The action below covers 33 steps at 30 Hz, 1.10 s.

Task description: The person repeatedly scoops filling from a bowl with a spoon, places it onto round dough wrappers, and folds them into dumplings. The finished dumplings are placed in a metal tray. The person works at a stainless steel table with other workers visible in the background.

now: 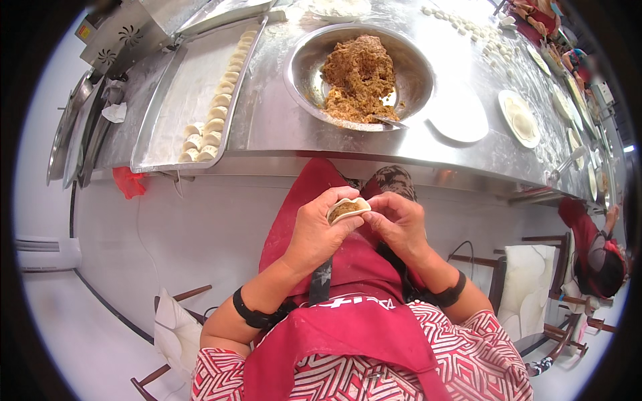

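Above my lap, my left hand (321,225) cups a round dumpling wrapper (347,210) folded partway around brown minced filling. The filling still shows along the top. My right hand (398,220) pinches the wrapper's right edge between thumb and fingers. Beyond my knees on the steel table stands a large metal bowl (301,75) with a mound of minced filling (362,70). A metal utensil (388,121) leans on its near rim. To the left, a floured metal tray (170,105) bears a row of pleated dumplings (220,100), doubled at the near end.
A white plate (461,118) lies right of the bowl, and a plate with wrappers (519,119) farther right. Small dough pieces (471,30) dot the far table. A vented metal machine (125,40) stands back left. Chairs (526,285) flank me; co-workers (597,255) are at right.
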Tool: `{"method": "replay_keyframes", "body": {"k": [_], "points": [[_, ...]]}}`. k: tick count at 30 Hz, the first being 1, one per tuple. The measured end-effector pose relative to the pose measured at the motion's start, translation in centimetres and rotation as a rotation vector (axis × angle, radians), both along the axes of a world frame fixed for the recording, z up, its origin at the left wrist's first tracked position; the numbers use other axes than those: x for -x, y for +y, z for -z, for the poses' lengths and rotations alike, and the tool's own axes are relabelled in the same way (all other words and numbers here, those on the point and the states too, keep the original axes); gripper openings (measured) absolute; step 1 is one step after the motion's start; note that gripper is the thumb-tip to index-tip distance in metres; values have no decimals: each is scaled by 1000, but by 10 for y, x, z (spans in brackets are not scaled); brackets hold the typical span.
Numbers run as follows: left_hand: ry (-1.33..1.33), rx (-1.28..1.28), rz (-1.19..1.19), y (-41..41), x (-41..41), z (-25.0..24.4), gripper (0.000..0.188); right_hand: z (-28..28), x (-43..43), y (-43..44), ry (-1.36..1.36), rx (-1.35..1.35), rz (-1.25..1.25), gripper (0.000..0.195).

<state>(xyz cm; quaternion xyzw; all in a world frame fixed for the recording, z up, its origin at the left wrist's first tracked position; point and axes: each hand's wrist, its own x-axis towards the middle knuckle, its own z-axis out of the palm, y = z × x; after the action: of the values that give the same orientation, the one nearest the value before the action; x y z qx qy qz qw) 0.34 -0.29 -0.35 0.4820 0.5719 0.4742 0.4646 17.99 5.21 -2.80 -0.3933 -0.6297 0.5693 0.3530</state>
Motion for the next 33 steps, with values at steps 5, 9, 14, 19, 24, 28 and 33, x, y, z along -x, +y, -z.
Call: {"method": "replay_keyframes", "body": {"k": [5, 9, 14, 19, 24, 28, 33], "points": [[-13, -35, -27, 2, -2, 8, 36, -5, 0, -2, -105, -302, 14, 12], [6, -33, -10, 2, -5, 8, 35, -5, 0, -2, -139, -401, 26, 13], [-24, -78, -4, 1, -6, 4, 33, -9, 2, 1, -113, -533, 79, 14], [90, -145, -1, 0, -6, 2, 31, -8, 2, 3, -58, -491, 63, 16], [-8, -118, 57, 0, -4, 5, 30, -5, 5, 4, 8, -482, 81, 17], [29, -81, 127, 1, 0, -4, 29, -7, 7, -4, 103, -256, 119, 18], [-35, -80, 103, 2, -1, -1, 31, -6, 4, 4, -7, -580, 77, 17]]}}
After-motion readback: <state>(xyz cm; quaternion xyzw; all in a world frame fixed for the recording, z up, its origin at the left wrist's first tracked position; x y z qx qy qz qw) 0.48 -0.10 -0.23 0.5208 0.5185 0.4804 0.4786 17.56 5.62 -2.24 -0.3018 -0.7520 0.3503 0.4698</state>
